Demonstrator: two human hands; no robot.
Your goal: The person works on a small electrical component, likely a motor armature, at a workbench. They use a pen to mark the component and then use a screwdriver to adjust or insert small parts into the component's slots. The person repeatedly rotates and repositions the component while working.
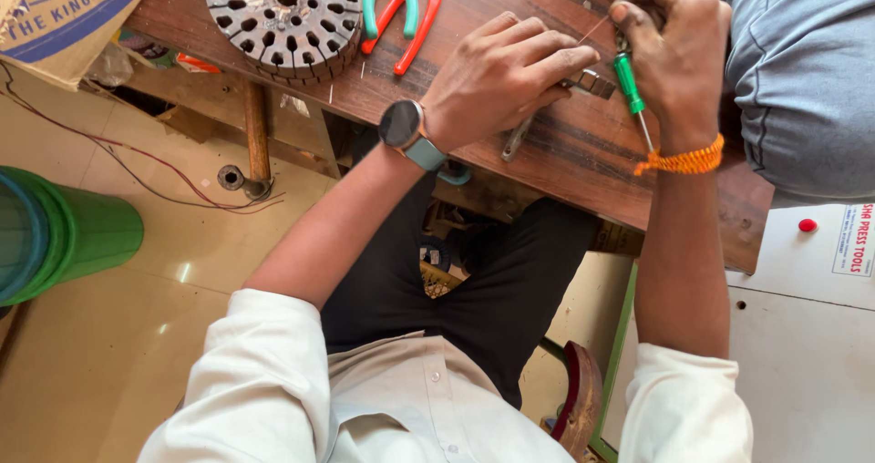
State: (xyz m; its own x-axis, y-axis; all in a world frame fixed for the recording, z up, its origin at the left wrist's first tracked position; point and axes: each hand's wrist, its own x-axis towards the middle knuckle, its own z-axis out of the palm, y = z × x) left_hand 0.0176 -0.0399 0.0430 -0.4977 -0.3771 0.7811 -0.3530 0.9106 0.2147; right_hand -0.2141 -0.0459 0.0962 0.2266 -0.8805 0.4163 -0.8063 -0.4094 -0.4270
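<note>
Screwdriver (629, 80) pinched in right hand (674, 53) grip; left hand (501, 76) presses metal part (591, 82).

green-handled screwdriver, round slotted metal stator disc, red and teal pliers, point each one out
green-handled screwdriver (628, 81), head view, on its green handle
round slotted metal stator disc (283, 12), head view, on its slotted face
red and teal pliers (406, 12), head view, on the handles

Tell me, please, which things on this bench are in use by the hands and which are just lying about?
In use:
left hand pressing a small metal part
right hand holding a green-handled screwdriver and a thin wire

Lying about:
slotted metal disc
pliers
green bin
</note>
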